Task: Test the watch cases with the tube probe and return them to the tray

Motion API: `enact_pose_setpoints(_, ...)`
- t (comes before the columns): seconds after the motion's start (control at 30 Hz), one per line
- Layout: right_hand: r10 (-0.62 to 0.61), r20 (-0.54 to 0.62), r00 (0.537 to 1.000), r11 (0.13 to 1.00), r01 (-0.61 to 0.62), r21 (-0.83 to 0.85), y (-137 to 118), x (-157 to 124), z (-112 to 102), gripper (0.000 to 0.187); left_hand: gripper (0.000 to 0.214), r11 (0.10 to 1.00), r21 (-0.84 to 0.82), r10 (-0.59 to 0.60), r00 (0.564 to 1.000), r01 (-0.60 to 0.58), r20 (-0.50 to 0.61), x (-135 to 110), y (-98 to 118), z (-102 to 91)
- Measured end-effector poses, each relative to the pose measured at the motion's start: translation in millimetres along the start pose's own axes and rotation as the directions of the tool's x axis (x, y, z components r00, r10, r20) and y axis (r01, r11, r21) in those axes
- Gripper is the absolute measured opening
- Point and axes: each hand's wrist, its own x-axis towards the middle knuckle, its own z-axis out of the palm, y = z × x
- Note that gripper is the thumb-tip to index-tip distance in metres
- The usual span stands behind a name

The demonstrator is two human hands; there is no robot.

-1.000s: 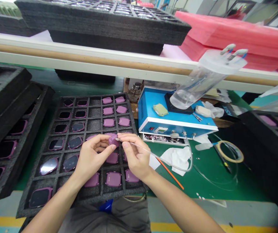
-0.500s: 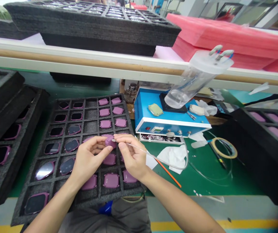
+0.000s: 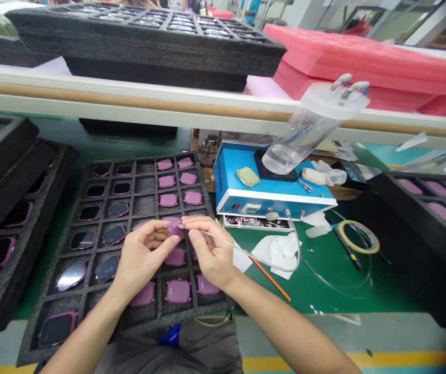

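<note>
My left hand (image 3: 143, 254) is half closed, with thumb and fingertips pinching a mauve device case (image 3: 175, 227). My right hand (image 3: 211, 249) is also half closed, with thumb and forefinger pinching the tip of a thin transparent tube (image 3: 242, 251), and that tip meets the case on its right side. I hold the case just above the near half of a black foam tray (image 3: 145, 189), and the hands do not rest on the tray.

The tray's cells hold more cases. The far right ones show mauve backs, and the left ones show dark glass faces. The tube runs right to the front of a blue bench unit (image 3: 226, 176), which stands beyond the tray. Above that unit, a transparent plastic cylinder (image 3: 309, 130) tilts with its lower end over a black pad.

Right of my right hand, on a green bench mat (image 3: 324, 291), lie a white wipe (image 3: 277, 257), an orange stick (image 3: 270, 278) and a roll of yellow tape (image 3: 357, 236). More foam trays (image 3: 8, 161) are stacked to the left. Another tray (image 3: 414, 208) sits to the right. On the far side, a white shelf rail (image 3: 129, 104) carries a stacked foam tray (image 3: 137, 67) and pink foam sheets (image 3: 348, 62).
</note>
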Motion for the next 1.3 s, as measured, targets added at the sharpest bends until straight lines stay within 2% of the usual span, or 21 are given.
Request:
enact_pose_setpoints(1.07, 0.019, 0.005, 1.000, 1.000, -0.019, -0.025, -1.2, -0.1, 0.1, 0.017, 0.034, 1.000, 0.010, 0.002, 1.000, -0.002, 0.005, 1.9, -4.1, -1.1)
enact_pose_setpoints(1.23, 0.000, 0.008, 1.000, 1.000, 0.000, -0.026, -3.4, -3.1, -2.1, 0.016, 0.033, 0.998, 0.034, 0.047, 0.999, -0.047, 0.015, -4.0, -4.0, 0.2)
enact_pose_setpoints(1.3, 0.003, -0.016, 1.000, 1.000, -0.004, -0.028, -3.9, -6.2, -3.4, 0.016, 0.032, 0.991, 0.108, 0.080, 0.996, -0.084, 0.035, -4.3, -1.7, -5.3)
